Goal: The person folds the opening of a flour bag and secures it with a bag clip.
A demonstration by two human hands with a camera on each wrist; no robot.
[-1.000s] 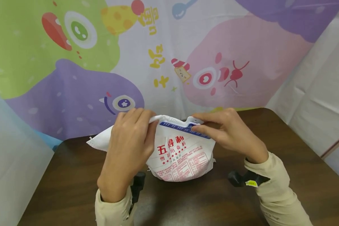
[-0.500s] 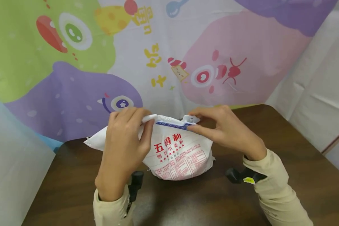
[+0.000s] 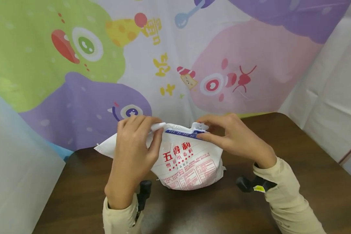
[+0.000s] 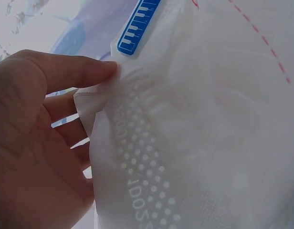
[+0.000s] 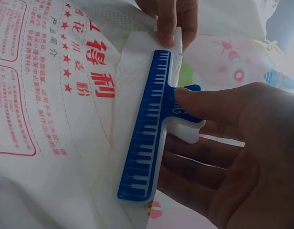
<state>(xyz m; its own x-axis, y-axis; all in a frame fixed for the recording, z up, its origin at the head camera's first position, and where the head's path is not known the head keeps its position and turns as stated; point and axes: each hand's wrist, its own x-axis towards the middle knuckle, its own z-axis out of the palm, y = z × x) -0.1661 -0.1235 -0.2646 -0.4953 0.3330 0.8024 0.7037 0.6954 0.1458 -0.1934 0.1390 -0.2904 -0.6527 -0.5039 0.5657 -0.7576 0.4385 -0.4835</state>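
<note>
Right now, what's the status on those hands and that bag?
Left hand pinches the folded bag top. Right hand pinches the blue clip that sits on the fold. Nothing in the way.

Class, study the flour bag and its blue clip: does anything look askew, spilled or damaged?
Nothing stands out. The blue clip sits along the folded top of the white bag, held by the right hand; the left hand pinches the fold. No flour shows on the table.

Head view downward; wrist views close, sharing the bag [image 3: 190, 159].
</note>
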